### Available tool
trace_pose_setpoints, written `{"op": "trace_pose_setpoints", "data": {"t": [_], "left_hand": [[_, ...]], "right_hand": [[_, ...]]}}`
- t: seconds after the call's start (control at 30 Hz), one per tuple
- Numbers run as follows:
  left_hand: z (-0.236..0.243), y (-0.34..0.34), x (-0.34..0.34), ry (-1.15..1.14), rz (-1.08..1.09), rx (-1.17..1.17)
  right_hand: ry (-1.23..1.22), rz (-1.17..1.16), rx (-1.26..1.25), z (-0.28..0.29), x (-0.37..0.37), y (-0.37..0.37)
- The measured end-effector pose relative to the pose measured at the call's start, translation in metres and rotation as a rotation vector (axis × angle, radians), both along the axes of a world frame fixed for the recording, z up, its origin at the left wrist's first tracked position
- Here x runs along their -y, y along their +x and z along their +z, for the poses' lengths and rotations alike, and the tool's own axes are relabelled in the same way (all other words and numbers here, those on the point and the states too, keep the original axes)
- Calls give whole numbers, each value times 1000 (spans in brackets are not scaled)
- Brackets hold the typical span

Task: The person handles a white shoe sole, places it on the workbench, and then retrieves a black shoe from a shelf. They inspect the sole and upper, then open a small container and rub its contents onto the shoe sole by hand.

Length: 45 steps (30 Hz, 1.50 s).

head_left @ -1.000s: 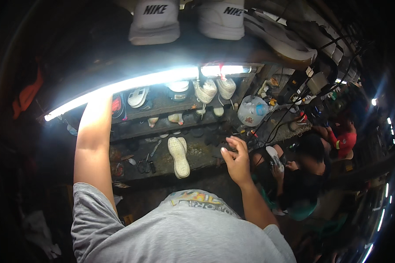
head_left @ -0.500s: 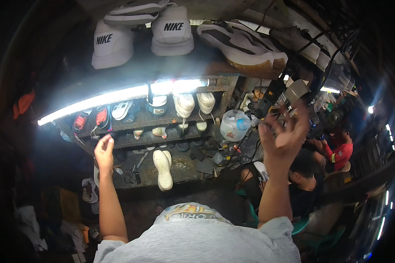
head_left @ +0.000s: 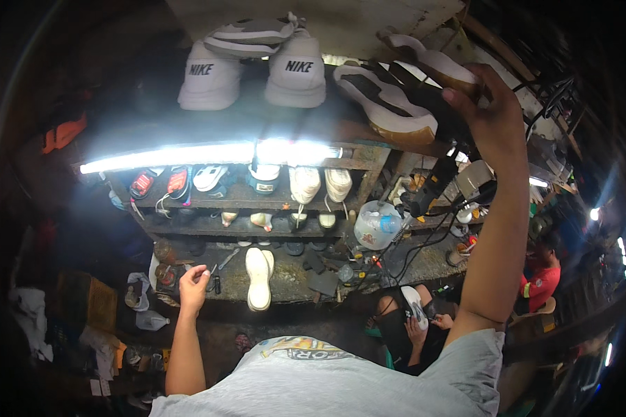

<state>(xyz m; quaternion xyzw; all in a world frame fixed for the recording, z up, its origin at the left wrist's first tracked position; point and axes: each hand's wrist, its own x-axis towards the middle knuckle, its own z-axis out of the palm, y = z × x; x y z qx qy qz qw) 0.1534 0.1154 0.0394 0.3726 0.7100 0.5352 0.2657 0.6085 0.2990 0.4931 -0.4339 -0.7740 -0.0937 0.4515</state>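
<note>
My right hand (head_left: 492, 104) is raised to the top shelf at the upper right, fingers curled round a shoe with a pale sole and brown heel (head_left: 432, 57). Beside it lies a white-and-dark sole (head_left: 382, 104), near two white sneakers (head_left: 293, 82) with a grey shoe (head_left: 250, 31) on them. My left hand (head_left: 195, 281) is low over the workbench with thumb and fingers pinched; what they hold, if anything, is too small to make out. Right of it, a pair of cream soles (head_left: 259, 281) lies on the bench (head_left: 292, 271).
A lit tube (head_left: 167, 156) runs under the top shelf above rows of shoes (head_left: 304, 184). A white bucket (head_left: 373, 226) and hanging cables crowd the right. A co-worker in black (head_left: 417, 333) handles a shoe below; another in red (head_left: 542, 281) sits farther right.
My right arm has risen to the top shelf and the hand has closed on a shoe there. My left hand has drawn back from under the tube down to bench level.
</note>
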Motion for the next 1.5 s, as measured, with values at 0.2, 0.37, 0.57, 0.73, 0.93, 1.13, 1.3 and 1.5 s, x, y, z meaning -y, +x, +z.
{"op": "trace_pose_setpoints", "data": {"t": [0.2, 0.37, 0.57, 0.73, 0.93, 1.13, 1.3, 1.5], "left_hand": [[22, 26, -17, -14, -211, -141], [26, 53, -15, -100, -410, -307], [25, 60, -16, -71, -571, -350], [18, 40, -1, -114, -491, -254], [7, 12, 31, -236, -483, -365], [16, 5, 25, -342, -578, -438], [25, 10, 15, -348, -645, -484], [11, 10, 37, -339, -644, -400]], "right_hand": [[-155, 287, 80, -9, 17, -31], [3, 278, -108, -49, 22, -55], [-53, 101, -177, -53, 32, -48], [-81, 158, -331, -85, 106, 23], [196, -144, -80, -159, 209, 116], [-117, 136, -284, -216, 228, 100], [-4, 205, -263, -271, 154, 33], [-13, -51, -345, -281, 28, -46]]}}
